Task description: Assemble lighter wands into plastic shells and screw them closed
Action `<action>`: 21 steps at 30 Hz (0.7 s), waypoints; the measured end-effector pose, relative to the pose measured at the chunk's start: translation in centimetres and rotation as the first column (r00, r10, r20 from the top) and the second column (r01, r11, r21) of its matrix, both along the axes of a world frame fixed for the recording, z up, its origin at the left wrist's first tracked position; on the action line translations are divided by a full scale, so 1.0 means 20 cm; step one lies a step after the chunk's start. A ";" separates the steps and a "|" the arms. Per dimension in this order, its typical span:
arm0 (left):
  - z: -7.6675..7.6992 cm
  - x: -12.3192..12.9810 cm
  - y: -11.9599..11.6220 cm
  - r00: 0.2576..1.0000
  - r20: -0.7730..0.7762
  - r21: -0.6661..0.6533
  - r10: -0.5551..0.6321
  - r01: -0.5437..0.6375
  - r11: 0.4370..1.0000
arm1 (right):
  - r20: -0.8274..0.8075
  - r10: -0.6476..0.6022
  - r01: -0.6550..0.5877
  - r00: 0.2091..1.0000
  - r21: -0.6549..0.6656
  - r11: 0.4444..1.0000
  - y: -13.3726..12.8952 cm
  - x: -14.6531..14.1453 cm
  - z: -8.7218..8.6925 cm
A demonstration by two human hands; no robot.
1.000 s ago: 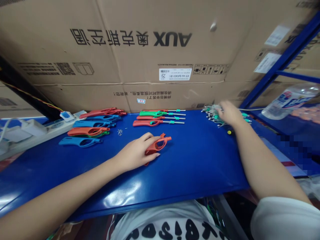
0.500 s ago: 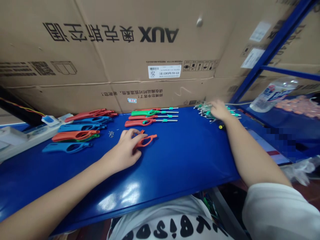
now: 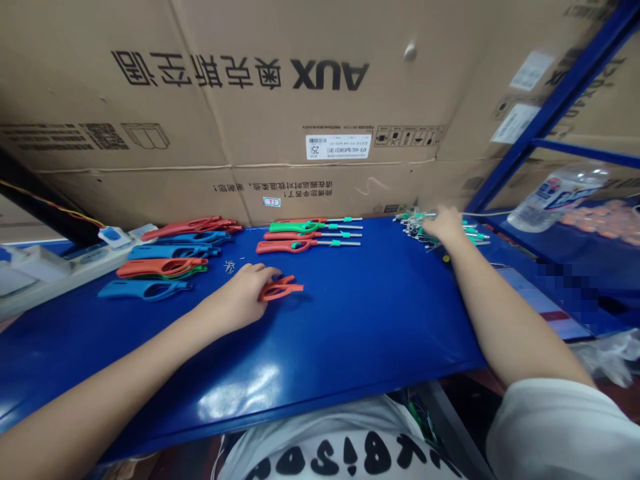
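The left hand [image 3: 239, 300] lay palm down on the blue table [image 3: 360, 320], its fingers curled over the near end of a red plastic handle [image 3: 281, 289] and pinning it flat on the tabletop a little left of centre. The right hand [image 3: 444, 225] reached to the far right corner and rested on a heap of metal tubes with green collars [image 3: 425, 223]; whether its fingers had closed on any tube could not be told, since they were blurred. Just beyond the red handle lay three finished lighters [image 3: 305, 235], red and green, side by side with their tubes pointing right. To the left, a pile of loose handles [image 3: 167, 257] in red, blue and green lay near a scatter of small screws [image 3: 230, 267]. A white power strip [image 3: 60, 263] sat at the far left edge. Behind the table stood a large cardboard box [image 3: 240, 113], upside down, so that the printed "AUX" and the Chinese characters beside it read inverted; a white barcode label [image 3: 336, 146] bore the number 25. A plastic bottle [image 3: 557, 195] lay on the blue shelf at right.
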State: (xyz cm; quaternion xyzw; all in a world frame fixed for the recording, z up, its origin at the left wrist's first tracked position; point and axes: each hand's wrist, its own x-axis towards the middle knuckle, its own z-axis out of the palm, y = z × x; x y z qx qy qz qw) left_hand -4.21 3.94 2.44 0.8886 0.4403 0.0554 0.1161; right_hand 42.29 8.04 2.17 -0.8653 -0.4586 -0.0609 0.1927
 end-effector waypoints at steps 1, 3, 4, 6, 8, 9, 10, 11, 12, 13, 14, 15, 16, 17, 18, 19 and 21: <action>0.01 -0.01 0.01 1.000 0.016 -0.009 -0.025 0.025 1.000 | -0.010 0.011 -0.011 1.000 -0.014 1.000 0.00 -0.01 0.01; 0.05 -0.03 0.03 0.998 0.049 0.012 -0.036 0.036 0.999 | -0.004 0.018 -0.018 1.000 -0.024 1.000 -0.01 -0.05 0.02; 0.08 -0.04 0.04 0.999 0.052 0.037 -0.014 0.012 0.999 | 0.003 0.013 -0.013 1.000 -0.025 1.000 -0.01 -0.07 0.03; 0.15 -0.08 0.07 0.992 0.028 0.121 0.126 -0.129 0.984 | 0.028 0.022 -0.021 0.999 -0.025 0.999 -0.02 -0.14 0.04; 0.23 -0.14 0.12 0.943 0.004 0.229 0.333 -0.325 0.917 | 0.054 0.073 -0.072 0.996 -0.025 0.997 -0.03 -0.22 0.05; 0.27 -0.17 0.15 0.905 0.008 0.280 0.425 -0.410 0.868 | 0.066 0.138 -0.137 0.988 -0.025 0.990 -0.03 -0.27 0.04; 0.30 -0.22 0.18 0.878 0.001 0.293 0.479 -0.458 0.839 | 0.074 0.230 -0.229 0.970 -0.023 0.973 -0.03 -0.33 0.03; 0.33 -0.26 0.22 0.862 -0.005 0.299 0.506 -0.482 0.824 | 0.082 0.358 -0.358 0.930 -0.017 0.934 -0.04 -0.39 0.01; 0.35 -0.31 0.27 0.863 -0.012 0.305 0.506 -0.478 0.823 | 0.089 0.501 -0.502 0.861 -0.009 0.865 -0.05 -0.45 -0.01; 0.37 -0.35 0.32 0.875 -0.025 0.314 0.484 -0.453 0.834 | 0.096 0.625 -0.627 0.775 -0.005 0.779 -0.05 -0.52 -0.03; 0.38 -0.39 0.37 0.891 -0.045 0.313 0.452 -0.417 0.853 | 0.107 0.707 -0.711 0.699 -0.001 0.703 -0.06 -0.58 -0.05; 0.39 -0.42 0.42 0.903 -0.066 0.303 0.425 -0.388 0.871 | 0.117 0.764 -0.768 0.635 -0.012 0.640 -0.07 -0.64 -0.07; 0.40 -0.45 0.47 0.910 -0.081 0.291 0.407 -0.369 0.883 | 0.127 0.804 -0.807 0.581 -0.033 0.589 -0.07 -0.69 -0.09; 0.41 -0.46 0.52 0.918 -0.100 0.273 0.385 -0.347 0.897 | 0.127 0.835 -0.837 0.535 -0.058 0.545 -0.08 -0.73 -0.10; 0.41 -0.48 0.56 0.924 -0.117 0.252 0.363 -0.326 0.911 | 0.118 0.862 -0.860 0.493 -0.084 0.503 -0.08 -0.76 -0.11; 0.41 -0.48 0.59 0.931 -0.129 0.233 0.343 -0.308 0.923 | 0.104 0.885 -0.879 0.454 -0.107 0.464 -0.08 -0.78 -0.11; 0.42 -0.49 0.64 0.941 -0.138 0.201 0.309 -0.278 0.939 | 0.069 0.917 -0.906 0.393 -0.141 0.399 -0.09 -0.77 -0.08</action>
